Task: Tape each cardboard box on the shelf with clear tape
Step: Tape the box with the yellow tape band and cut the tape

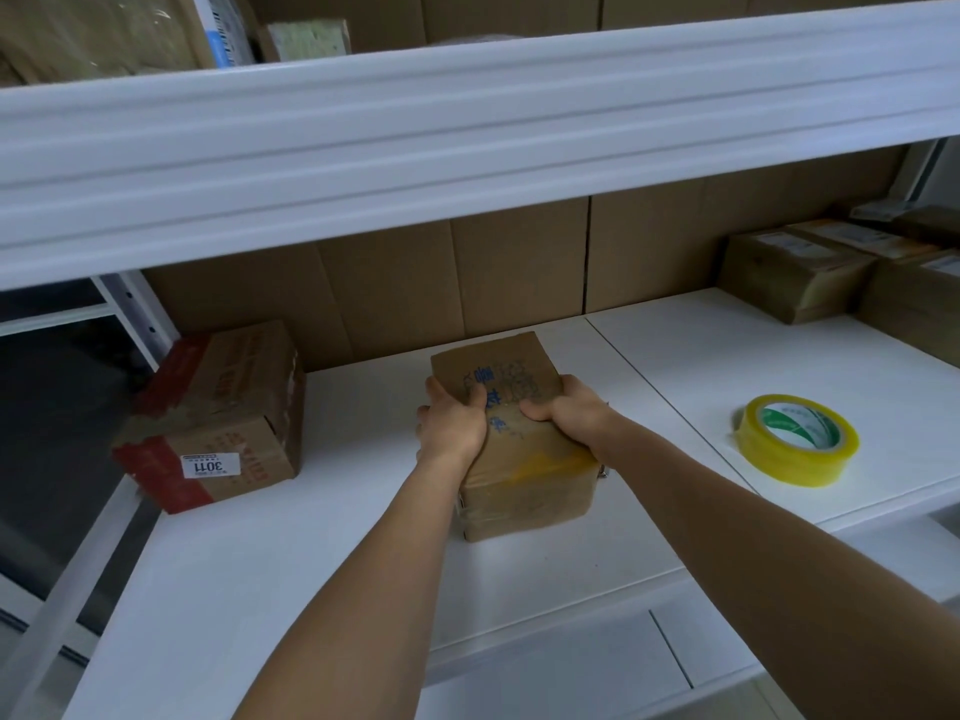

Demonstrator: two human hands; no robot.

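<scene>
On the white shelf, near its middle, a small cardboard box is lying with blue writing on its top and a yellowish band of tape across its near end. Both hands are gripping it: the left hand is wrapping its fingers over the box's left edge with the thumb lying on the top face, and the right hand is clasping the right edge, its thumb also pressing on top. Both bare forearms are reaching in from the near side. To the right, well apart from the box, a roll of clear tape with a yellowish tint is lying flat on the shelf. At the left end a larger box with red tape is sitting, showing a white label reading 3011. Far right, several more taped boxes are standing together against the back.
</scene>
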